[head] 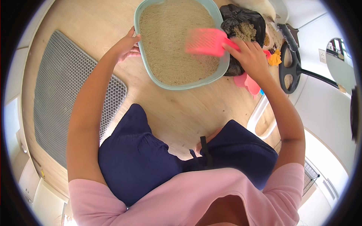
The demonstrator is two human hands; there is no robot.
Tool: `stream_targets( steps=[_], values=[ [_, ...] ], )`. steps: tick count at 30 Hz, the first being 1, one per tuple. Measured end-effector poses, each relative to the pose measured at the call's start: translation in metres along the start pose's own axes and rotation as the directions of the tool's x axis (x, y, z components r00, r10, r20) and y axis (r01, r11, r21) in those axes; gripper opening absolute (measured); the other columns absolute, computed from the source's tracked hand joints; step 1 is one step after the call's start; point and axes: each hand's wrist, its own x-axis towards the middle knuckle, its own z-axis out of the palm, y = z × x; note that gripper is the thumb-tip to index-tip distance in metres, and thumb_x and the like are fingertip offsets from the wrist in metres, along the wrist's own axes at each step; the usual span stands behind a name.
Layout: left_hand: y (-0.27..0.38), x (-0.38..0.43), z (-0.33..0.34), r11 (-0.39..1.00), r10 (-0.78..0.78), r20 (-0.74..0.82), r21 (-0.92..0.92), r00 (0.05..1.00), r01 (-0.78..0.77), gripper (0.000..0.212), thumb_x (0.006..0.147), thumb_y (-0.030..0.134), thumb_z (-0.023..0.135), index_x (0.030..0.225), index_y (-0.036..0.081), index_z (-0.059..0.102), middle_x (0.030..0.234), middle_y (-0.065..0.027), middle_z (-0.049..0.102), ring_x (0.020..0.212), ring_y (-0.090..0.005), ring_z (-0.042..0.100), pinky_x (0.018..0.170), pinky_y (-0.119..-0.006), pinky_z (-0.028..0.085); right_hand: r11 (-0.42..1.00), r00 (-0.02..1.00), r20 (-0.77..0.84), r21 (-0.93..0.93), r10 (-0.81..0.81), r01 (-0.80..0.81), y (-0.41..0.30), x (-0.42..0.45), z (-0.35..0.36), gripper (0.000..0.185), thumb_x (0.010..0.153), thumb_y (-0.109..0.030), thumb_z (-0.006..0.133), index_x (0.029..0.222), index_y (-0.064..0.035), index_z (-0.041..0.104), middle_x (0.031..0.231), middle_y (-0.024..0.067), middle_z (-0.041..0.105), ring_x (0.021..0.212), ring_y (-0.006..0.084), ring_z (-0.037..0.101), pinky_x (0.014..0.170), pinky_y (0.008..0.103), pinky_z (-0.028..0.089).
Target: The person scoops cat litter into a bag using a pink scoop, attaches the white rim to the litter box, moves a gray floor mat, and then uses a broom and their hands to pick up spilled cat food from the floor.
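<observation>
A pale green litter box (185,87) stands on the floor in front of me, filled with tan cat litter (172,48). My left hand (127,47) grips its left rim, thumb on the edge and fingers outside. In my right hand (249,56) is the handle of a pink slotted litter scoop (208,42). The scoop hangs over the right part of the litter, blurred by motion, and whether it carries litter cannot be made out. Against the box's right side sits a black plastic bag (237,15), its mouth spread around clumped litter (245,31).
A grey honeycomb mat (65,84) lies on the wooden floor to the left. At right are a pink container (249,84), a white frame-like piece (261,118), a dark grey base with a pole (291,67) and a yellow item (275,58). A pale-furred animal (260,7) is partly visible at the top.
</observation>
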Motion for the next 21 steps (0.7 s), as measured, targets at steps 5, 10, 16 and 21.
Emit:
stream_targets(
  steps=[5, 10, 16, 21],
  values=[
    [0.001, 0.006, 0.004, 1.0, -0.01, 0.009, -0.006, 1.0, 0.01, 0.062, 0.1, 0.03, 0.035, 0.149, 0.024, -0.003, 0.131, -0.0142, 0.044, 0.102, -0.0236, 0.057, 0.092, -0.037, 0.048, 0.999, 0.999, -0.003, 0.01, 0.043, -0.043, -0.022, 0.067, 0.032, 0.05, 0.076, -0.007, 0.053, 0.123, -0.0205, 0.054, 0.111, 0.0033, 0.056, 0.087, 0.0184, 0.058, 0.075, 0.0333, 0.044],
    [-0.002, 0.001, 0.0, 1.0, 0.002, -0.017, 0.026, 1.0, -0.001, 0.062, 0.1, 0.03, 0.035, 0.149, 0.023, -0.002, 0.132, -0.014, 0.043, 0.103, -0.024, 0.056, 0.092, -0.037, 0.048, 0.998, 0.994, 0.093, 0.047, 0.048, -0.053, -0.045, 0.038, 0.012, 0.046, 0.075, -0.006, 0.055, 0.119, -0.0188, 0.057, 0.109, 0.0037, 0.055, 0.087, 0.0179, 0.057, 0.074, 0.0331, 0.044],
    [0.002, -0.004, 0.002, 1.0, -0.006, -0.007, 0.012, 1.0, 0.006, 0.062, 0.1, 0.028, 0.035, 0.149, 0.021, -0.002, 0.132, -0.0156, 0.043, 0.103, -0.0254, 0.056, 0.092, -0.037, 0.048, 0.989, 0.947, 0.292, 0.027, 0.133, -0.147, -0.032, -0.048, -0.034, 0.033, 0.073, -0.011, 0.058, 0.105, -0.0175, 0.062, 0.1, 0.0033, 0.055, 0.076, 0.0182, 0.058, 0.071, 0.0323, 0.043],
    [0.005, -0.005, 0.005, 0.999, 0.029, -0.019, 0.032, 0.999, -0.028, 0.063, 0.099, 0.024, 0.034, 0.148, 0.02, -0.005, 0.127, -0.0198, 0.048, 0.1, -0.0268, 0.059, 0.092, -0.04, 0.049, 0.993, 0.962, 0.247, -0.03, 0.117, -0.113, -0.032, -0.025, -0.016, 0.016, 0.072, -0.01, 0.06, 0.087, -0.0149, 0.061, 0.087, 0.0037, 0.052, 0.072, 0.0173, 0.058, 0.068, 0.0325, 0.043]
  ],
)
